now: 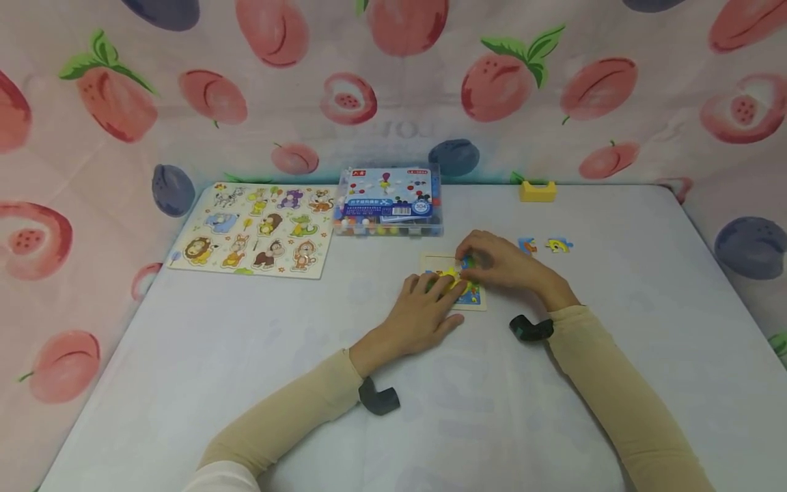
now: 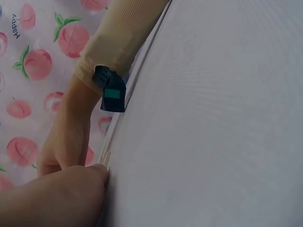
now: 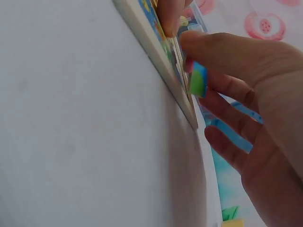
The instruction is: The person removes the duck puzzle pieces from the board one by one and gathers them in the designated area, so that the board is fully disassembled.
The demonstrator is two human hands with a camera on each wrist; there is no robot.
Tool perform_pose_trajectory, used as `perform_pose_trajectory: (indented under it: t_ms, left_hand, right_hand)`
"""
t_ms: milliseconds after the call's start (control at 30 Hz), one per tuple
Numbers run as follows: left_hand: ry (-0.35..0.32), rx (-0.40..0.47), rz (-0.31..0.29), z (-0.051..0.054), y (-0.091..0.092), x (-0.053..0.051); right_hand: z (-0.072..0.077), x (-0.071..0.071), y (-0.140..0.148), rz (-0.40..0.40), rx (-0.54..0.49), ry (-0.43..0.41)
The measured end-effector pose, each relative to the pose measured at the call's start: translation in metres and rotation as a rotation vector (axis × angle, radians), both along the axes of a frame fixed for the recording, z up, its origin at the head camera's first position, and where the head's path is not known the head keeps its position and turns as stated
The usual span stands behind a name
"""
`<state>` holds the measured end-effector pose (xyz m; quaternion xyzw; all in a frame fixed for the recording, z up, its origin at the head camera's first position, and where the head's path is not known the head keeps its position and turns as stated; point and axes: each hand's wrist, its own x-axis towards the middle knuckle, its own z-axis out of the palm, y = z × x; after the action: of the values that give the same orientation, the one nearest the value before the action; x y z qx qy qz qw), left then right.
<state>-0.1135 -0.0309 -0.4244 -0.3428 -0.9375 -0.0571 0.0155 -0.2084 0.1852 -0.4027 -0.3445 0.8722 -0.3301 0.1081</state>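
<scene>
A small wooden jigsaw puzzle [image 1: 472, 298] with a pale frame lies on the table, a yellow and blue picture partly filling it. My left hand [image 1: 424, 314] rests on its left part with fingers extended, covering some of the picture. Over the upper right of the board, my right hand [image 1: 507, 263] pinches a blue and green puzzle piece [image 3: 198, 81] between thumb and fingers. The piece stands tilted near the frame in the right wrist view; whether it touches the board I cannot tell. In the left wrist view, the left thumb [image 2: 87, 177] hides most of the puzzle.
Two loose puzzle pieces, one blue and orange [image 1: 527, 246] and one yellow [image 1: 559, 245], lie beyond the right hand. Behind them stands a yellow block [image 1: 537, 192]. An animal peg board [image 1: 284, 266] and a clear plastic box of parts [image 1: 389, 199] sit at the back left.
</scene>
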Motion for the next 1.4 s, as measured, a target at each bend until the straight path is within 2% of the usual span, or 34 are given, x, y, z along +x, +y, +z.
perform_pose_trajectory:
  t_ms: [200,400,633,767,967,1133,1267,1400]
  left_hand:
    - [0.001,0.014,-0.005,-0.001,-0.001,-0.001]
    - [0.017,0.015,-0.009,-0.002,-0.001,-0.001]
    - [0.006,0.016,-0.008,-0.002,-0.001,-0.001]
    - [0.007,0.024,-0.009,-0.001,-0.001,0.0]
    - [0.006,0.037,-0.013,0.0,-0.001,0.0]
    - [-0.004,0.036,-0.012,-0.001,-0.001,0.0]
    - [-0.007,0.037,-0.014,-0.001,-0.001,0.0]
    - [-0.01,0.036,-0.013,-0.001,-0.002,0.0]
  right_hand:
    - [0.001,-0.001,0.007,-0.039,-0.032,-0.001]
    - [0.004,-0.004,0.018,-0.03,-0.056,0.031]
    - [0.007,-0.007,0.032,-0.069,-0.078,-0.02]
    - [0.009,-0.009,0.041,-0.081,-0.115,-0.014]
    - [0.014,-0.009,0.055,-0.171,-0.102,-0.036]
    - [0.017,-0.011,0.071,-0.19,-0.13,-0.011]
    - [0.02,-0.012,0.084,-0.239,-0.144,-0.046]
    - [0.023,-0.009,0.096,-0.306,-0.112,-0.087]
